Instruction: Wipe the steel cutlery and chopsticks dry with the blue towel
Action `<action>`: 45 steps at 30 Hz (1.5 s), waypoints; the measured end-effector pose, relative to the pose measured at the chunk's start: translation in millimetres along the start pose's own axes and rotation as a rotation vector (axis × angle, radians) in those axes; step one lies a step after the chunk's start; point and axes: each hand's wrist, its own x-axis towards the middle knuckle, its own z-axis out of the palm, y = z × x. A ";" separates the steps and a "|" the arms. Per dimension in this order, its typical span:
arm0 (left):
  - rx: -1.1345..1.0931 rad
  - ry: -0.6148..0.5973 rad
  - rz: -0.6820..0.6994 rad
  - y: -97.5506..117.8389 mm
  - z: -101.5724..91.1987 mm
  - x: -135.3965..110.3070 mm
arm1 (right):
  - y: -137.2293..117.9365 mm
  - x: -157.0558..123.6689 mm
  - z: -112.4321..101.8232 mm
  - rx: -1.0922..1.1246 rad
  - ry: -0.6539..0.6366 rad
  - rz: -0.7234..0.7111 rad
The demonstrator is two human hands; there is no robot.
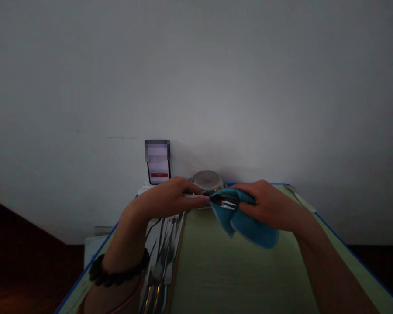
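Observation:
My left hand [170, 198] is closed in a pinch on the handle of a metal fork [223, 201], held level above the table. My right hand [268, 205] is closed on a blue cloth [249, 224], which wraps round the fork's tine end. The cloth's loose part hangs down toward the green table top [229, 270]. A dark bead bracelet circles my left wrist.
Several pieces of metal cutlery [162, 253] lie in a row under my left forearm. A metal bowl [207, 179] stands at the table's far end. A phone [157, 162] leans upright against the white wall. The table has a blue edge [334, 233].

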 end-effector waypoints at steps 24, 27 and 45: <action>0.048 0.008 -0.034 -6.4 2.2 0.1 | 1.9 -1.2 0.9 0.024 -0.015 0.077; 0.058 0.007 -0.019 -2.2 1.3 0.8 | -1.6 0.5 1.5 0.051 -0.057 0.068; 0.107 -0.072 0.057 7.8 1.8 1.1 | -9.3 7.6 8.2 -0.122 0.001 0.161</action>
